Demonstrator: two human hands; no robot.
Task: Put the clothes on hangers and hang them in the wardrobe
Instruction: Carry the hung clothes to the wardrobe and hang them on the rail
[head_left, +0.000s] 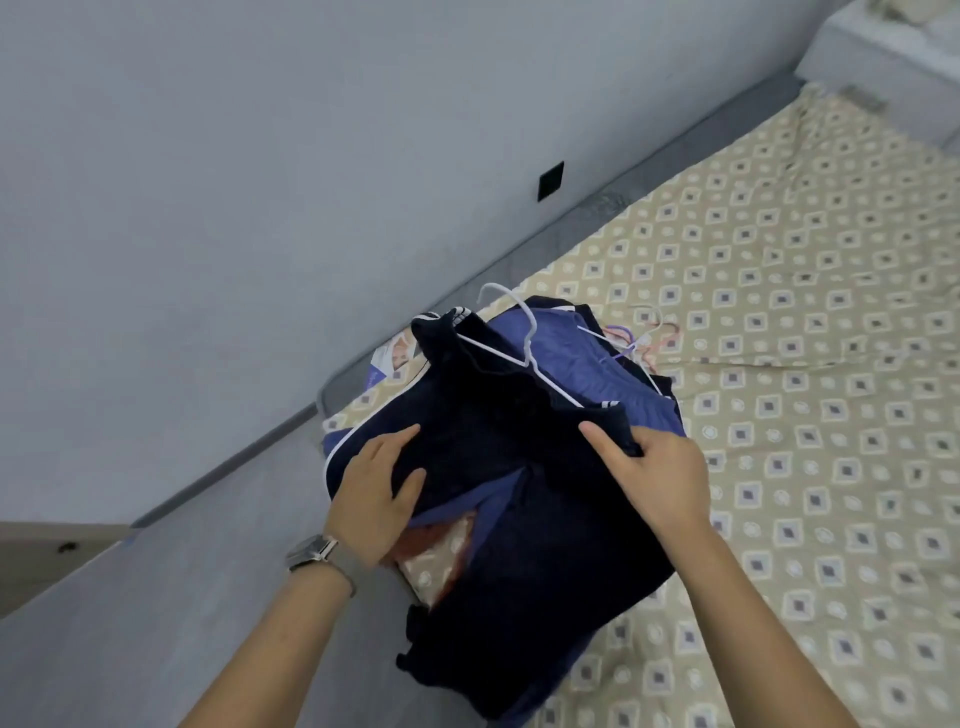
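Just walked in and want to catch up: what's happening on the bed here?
A person is working a dark navy garment onto a white hanger on the patterned bed. The left hand holds the garment's left side, and the right hand grips its right edge. A blue garment lies underneath, with spare hangers beyond it. Nothing is hung up yet; no wardrobe is in view.
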